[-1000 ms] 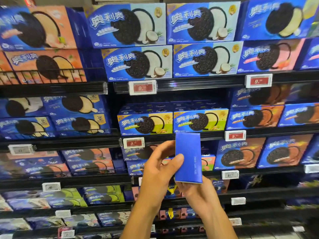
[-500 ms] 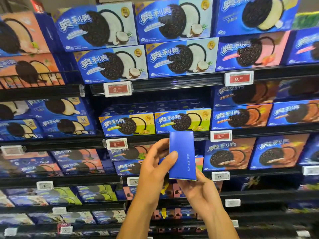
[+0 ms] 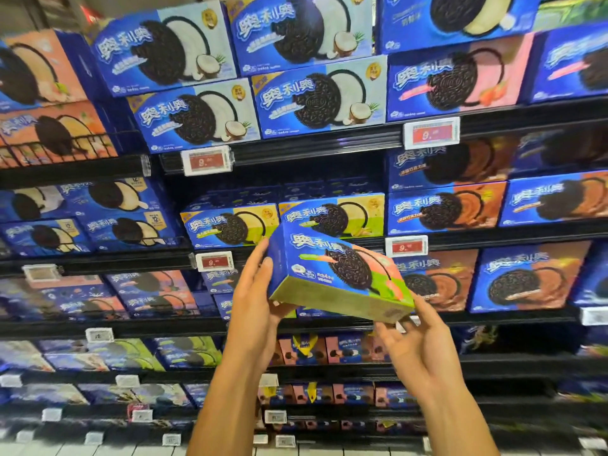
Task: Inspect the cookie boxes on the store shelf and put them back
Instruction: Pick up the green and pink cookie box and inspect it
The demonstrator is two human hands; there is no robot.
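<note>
I hold a blue cookie box point(image 3: 335, 268) with a dark cookie and pink-and-green art in front of the shelves, tilted down to the right, its printed front and its lower side facing me. My left hand point(image 3: 260, 301) grips its left end, thumb on the blue side panel and palm under the corner. My right hand point(image 3: 418, 343) is under the box's lower right corner with fingers spread and loosely bent; the thumb touches the corner.
Black store shelves point(image 3: 296, 146) carry rows of similar blue cookie boxes point(image 3: 325, 97) on every level, with red-and-white price tags point(image 3: 206, 160) along the shelf edges. Behind the held box is a row of the same pink-green boxes point(image 3: 227, 281).
The box has turned from showing its narrow plain blue end to showing its printed front, and now lies tilted. My right hand has slid from under it to its right corner. The view has moved closer.
</note>
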